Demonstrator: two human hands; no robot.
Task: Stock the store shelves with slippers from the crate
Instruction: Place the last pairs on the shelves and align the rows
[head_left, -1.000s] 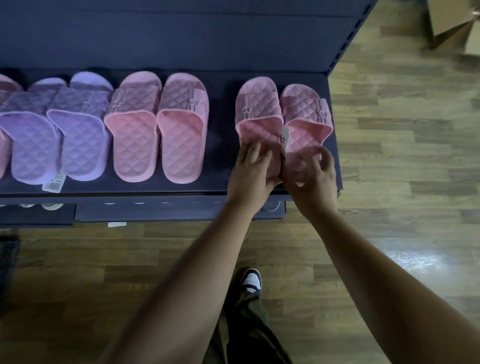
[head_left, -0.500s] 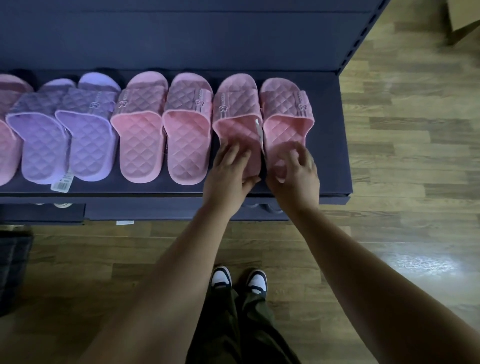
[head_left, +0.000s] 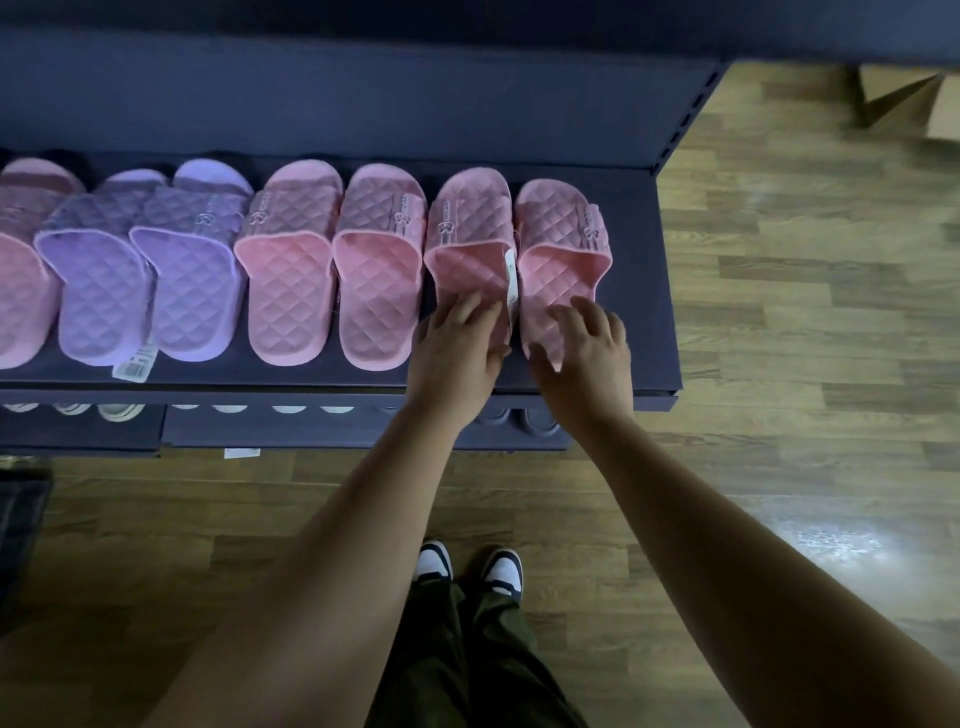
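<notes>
A pair of pink quilted slippers lies at the right end of the dark shelf (head_left: 644, 291). My left hand (head_left: 457, 348) rests with spread fingers on the heel of the left slipper (head_left: 470, 244). My right hand (head_left: 587, 353) rests the same way on the heel of the right slipper (head_left: 558, 249). A white tag (head_left: 510, 280) stands between the two slippers. To their left sit another pink pair (head_left: 332, 265) and a purple pair (head_left: 145, 270), all toes pointing to the back panel.
A further pink slipper (head_left: 21, 270) shows at the far left edge. A lower shelf (head_left: 311, 431) holds more footwear, mostly hidden. Wooden floor (head_left: 805, 312) lies to the right, with a cardboard box (head_left: 914, 98) at the top right. My shoes (head_left: 467, 566) stand below.
Both hands have slid the pink pair to the left, up against the neighbouring pink pair. The fingers have loosened and now lie flatter on the heels.
</notes>
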